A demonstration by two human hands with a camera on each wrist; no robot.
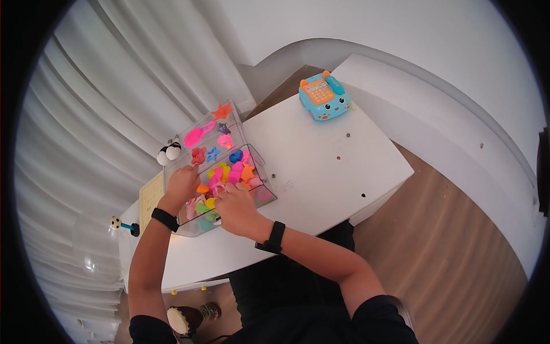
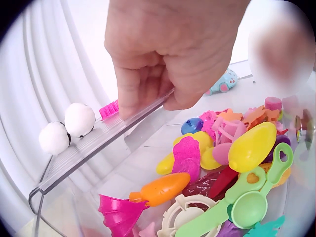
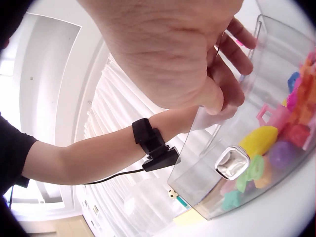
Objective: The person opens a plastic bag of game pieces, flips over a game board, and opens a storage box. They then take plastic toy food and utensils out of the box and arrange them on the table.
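Left hand (image 1: 183, 184) and right hand (image 1: 236, 207), grasp unclear, overlap the clear box (image 3: 200, 173) centre-left, while the bench (image 1: 306, 172) stretches right.

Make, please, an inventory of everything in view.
toy telephone: 1, blue and orange, far on the table
table: 1, white, middle
clear box: 1, transparent, on the table
small toys: many, mixed colours, in the box
ridged panel: 1, clear, beside the toys
brush: 1, pink, on or behind the panel
balls: 2, white and black, by the panel
board: 1, pale yellow, beside the box
ball-topped stick: 1, teal shaft, table's left edge
drum: 1, pale top, below the tabletop
curtain: count unclear, white, left
wristbands: 2, black, on the wrists
left hand: 1, bare, gripping the panel's edge
right hand: 1, bare, at the box
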